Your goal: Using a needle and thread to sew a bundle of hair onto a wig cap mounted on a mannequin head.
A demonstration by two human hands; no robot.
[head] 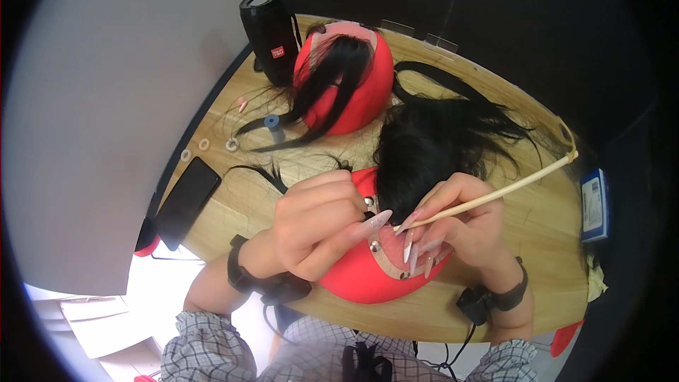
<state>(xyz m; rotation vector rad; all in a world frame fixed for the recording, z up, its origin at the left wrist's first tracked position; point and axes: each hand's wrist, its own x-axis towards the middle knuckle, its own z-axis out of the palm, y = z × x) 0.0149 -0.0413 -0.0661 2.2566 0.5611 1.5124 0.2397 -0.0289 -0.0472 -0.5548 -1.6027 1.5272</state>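
Note:
A red head form (371, 292) stands before me, with a pink mesh wig cap (391, 246) pinned over it along a beige tape edge by round metal-headed pins (375, 246). Long black hair (419, 148) lies over the form's far side and onto the table. My left hand (321, 223) is curled at the cap's left edge, closed on a thin lock of black hair (268, 175) whose end trails out to the left. Between the fingers of my right hand (467, 223) is a wooden-handled ventilating needle (509, 188), its working end at the mesh; the fine tip is too small to make out.
Farther back stands a second red head form (366, 101) with black hair, beside a black cylindrical speaker (268, 37). A blue-grey spool (272, 127), small pale rings (204, 144) and a phone (188, 201) lie to the left. A blue-and-white box (594, 206) is at the right edge.

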